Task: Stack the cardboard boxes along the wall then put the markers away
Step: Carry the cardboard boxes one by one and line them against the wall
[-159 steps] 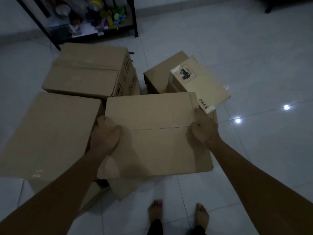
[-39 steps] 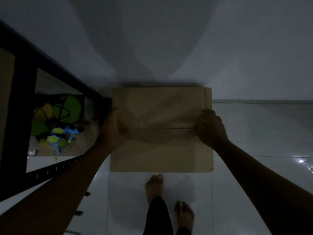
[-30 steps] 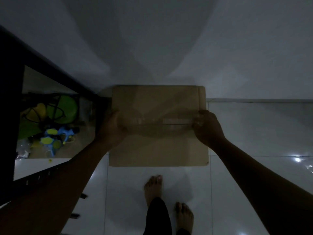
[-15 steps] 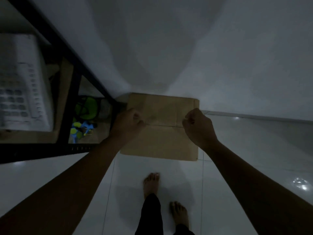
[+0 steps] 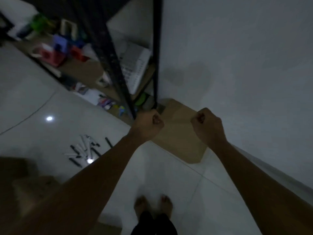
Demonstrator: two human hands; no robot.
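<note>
A brown cardboard box [image 5: 179,133] lies on the tiled floor against the white wall, beside the foot of a black shelf. My left hand [image 5: 147,124] and my right hand [image 5: 206,124] hover above the box, both curled into fists and holding nothing. Several markers [image 5: 84,150] lie scattered on the floor to the left. More cardboard boxes [image 5: 25,187] show dimly at the lower left, blurred.
A black metal shelf [image 5: 118,65] stands at the upper left, loaded with toys, a white keyboard [image 5: 133,68] and papers. The white wall [image 5: 237,65] fills the right side. My bare feet [image 5: 152,206] stand on the white floor tiles.
The box went from my hands to the floor by the wall. Both hands let go of it and rose as fists. The view swung left, bringing the markers and shelf into sight.
</note>
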